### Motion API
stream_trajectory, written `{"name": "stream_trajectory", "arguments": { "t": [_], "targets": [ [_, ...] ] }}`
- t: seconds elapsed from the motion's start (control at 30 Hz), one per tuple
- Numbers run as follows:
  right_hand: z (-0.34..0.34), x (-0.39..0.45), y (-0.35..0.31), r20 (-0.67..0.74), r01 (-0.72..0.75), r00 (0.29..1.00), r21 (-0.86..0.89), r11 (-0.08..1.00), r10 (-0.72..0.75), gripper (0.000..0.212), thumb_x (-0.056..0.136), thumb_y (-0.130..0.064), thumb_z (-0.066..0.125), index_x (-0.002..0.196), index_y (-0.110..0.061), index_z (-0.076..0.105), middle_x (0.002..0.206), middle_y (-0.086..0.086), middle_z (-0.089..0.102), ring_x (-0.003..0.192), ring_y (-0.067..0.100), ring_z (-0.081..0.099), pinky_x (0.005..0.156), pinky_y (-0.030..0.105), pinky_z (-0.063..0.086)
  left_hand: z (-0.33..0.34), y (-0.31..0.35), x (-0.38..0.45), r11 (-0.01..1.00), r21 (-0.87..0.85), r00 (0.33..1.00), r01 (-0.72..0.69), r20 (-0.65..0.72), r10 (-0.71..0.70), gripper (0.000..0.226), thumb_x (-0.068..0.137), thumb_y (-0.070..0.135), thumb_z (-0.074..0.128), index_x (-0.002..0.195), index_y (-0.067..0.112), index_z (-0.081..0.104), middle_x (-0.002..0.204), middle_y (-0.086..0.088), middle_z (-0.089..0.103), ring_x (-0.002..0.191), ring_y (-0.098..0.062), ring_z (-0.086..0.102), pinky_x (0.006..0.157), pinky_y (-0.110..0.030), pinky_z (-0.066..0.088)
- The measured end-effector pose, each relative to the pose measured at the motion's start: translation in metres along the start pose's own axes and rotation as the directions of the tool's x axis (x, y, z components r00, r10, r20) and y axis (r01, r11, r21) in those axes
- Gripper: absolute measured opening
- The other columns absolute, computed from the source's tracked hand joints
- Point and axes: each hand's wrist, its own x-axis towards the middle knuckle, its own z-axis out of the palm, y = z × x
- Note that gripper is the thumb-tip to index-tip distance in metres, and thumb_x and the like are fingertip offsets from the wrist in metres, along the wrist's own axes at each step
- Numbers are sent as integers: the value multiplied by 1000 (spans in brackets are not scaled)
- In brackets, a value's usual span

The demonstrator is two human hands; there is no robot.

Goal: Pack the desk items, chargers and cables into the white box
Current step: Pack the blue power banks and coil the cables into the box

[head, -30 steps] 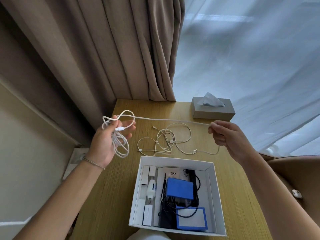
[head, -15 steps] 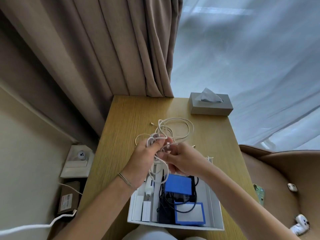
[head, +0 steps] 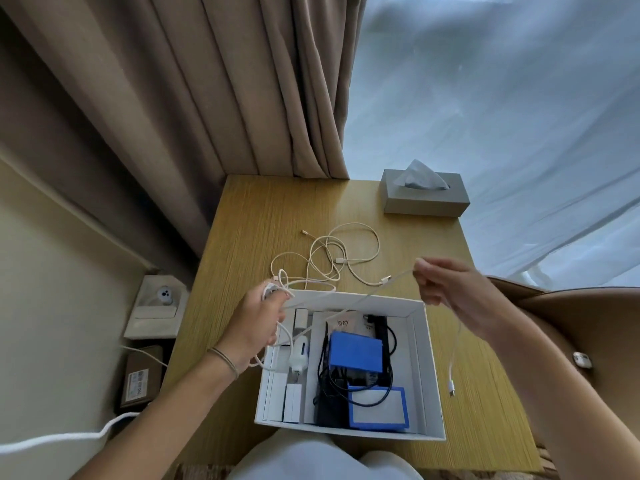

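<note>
The white box (head: 429, 368) stands open at the near edge of the wooden table (head: 263, 209). Inside it lie blue blocks (head: 356, 351), black cables, white adapters and a small white charger (head: 300, 355). My left hand (head: 258, 323) grips coiled loops of a white cable (head: 455, 344) over the box's left side. My right hand (head: 450, 289) pinches the same cable above the box's far right corner. The cable's free end with its plug hangs down over the box's right wall. A second, cream cable (head: 346, 254) lies tangled on the table beyond the box.
A grey tissue box (head: 426, 199) sits at the table's far right corner. Brown curtains hang behind the table. On the floor to the left are a small white stand, a brown parcel (head: 140, 375) and a thick white cord. A brown chair (head: 588, 327) is on the right.
My hands, which were together over the box half a second ago, have drawn apart. The right hand has pulled a length of white cable out to the right, and its plug end now dangles.
</note>
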Motion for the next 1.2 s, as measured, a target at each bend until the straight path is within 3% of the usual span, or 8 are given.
{"name": "stream_trajectory", "arguments": {
  "t": [0.2, 0.37, 0.47, 0.57, 0.7, 0.83, 1.03, 1.2],
  "targets": [
    [28, -10, -4, 52, 141, 985, 306, 942, -164, 20, 97, -17, 57, 82, -9, 67, 84, 9, 60, 83, 20, 59, 85, 35, 52, 43, -35, 1, 927, 341, 987, -158, 83, 137, 7, 99, 25, 45, 96, 29, 50, 67, -16, 59, 36, -4, 30, 38, -22, 24],
    [67, -6, 25, 42, 36, 996, 620, 784, -78, 16, 98, -9, 52, 86, -4, 62, 86, 8, 64, 80, 20, 62, 95, 44, 56, 76, -67, 9, 900, 423, 995, -104, 53, 90, 11, 92, 45, 41, 94, 37, 48, 64, 6, 58, 50, -13, 49, 49, -29, 33],
    [76, -2, 50, -37, 29, 999, 637, 770, -7, 11, 93, -5, 53, 88, -4, 62, 86, 8, 63, 81, 23, 62, 102, 47, 49, 87, -84, 14, 911, 410, 998, -28, 67, 1, 10, 96, 30, 46, 102, 36, 52, 73, 1, 59, 55, -16, 49, 50, -29, 34],
    [72, -4, 78, -140, 26, 989, 422, 906, 37, 10, 87, -9, 62, 91, -3, 68, 88, 12, 67, 86, 26, 61, 95, 40, 51, 90, -100, 13, 903, 429, 990, 8, 121, -66, 25, 95, 24, 50, 120, 27, 50, 69, 0, 53, 55, -16, 45, 51, -31, 34],
    [60, -8, 111, -318, 16, 944, -217, 976, -86, 7, 93, -14, 69, 90, -11, 74, 91, 13, 66, 80, 18, 58, 79, 32, 48, 89, -106, 3, 869, 490, 979, -70, 201, -35, 48, 94, 28, 53, 141, 26, 43, 84, 0, 61, 68, -12, 54, 57, -24, 42],
    [47, -8, 131, -271, -51, 940, -711, 702, -206, 11, 96, -21, 66, 87, -20, 72, 78, -8, 64, 70, 11, 59, 64, 30, 50, 85, -107, -5, 642, 724, 955, -253, 293, 46, 52, 95, 45, 52, 143, 28, 40, 130, 1, 55, 107, -16, 57, 84, -27, 47],
    [47, -2, 137, -265, -235, 955, -951, 201, -137, 36, 101, -34, 52, 73, -17, 65, 64, -3, 63, 59, 17, 61, 58, 34, 58, 73, -93, -9, 402, 839, 925, -368, 373, 67, 51, 97, 63, 31, 130, 30, 50, 117, 2, 62, 100, -19, 59, 79, -35, 49],
    [52, 4, 115, -214, -165, 929, -970, 181, -301, 46, 98, -49, 54, 61, -22, 51, 56, -6, 57, 51, 17, 54, 46, 28, 45, 56, -64, -3, 372, 834, 903, -408, 309, 297, 44, 100, 56, 30, 113, 27, 62, 97, 7, 67, 87, -12, 63, 76, -34, 54]
  ]
}}
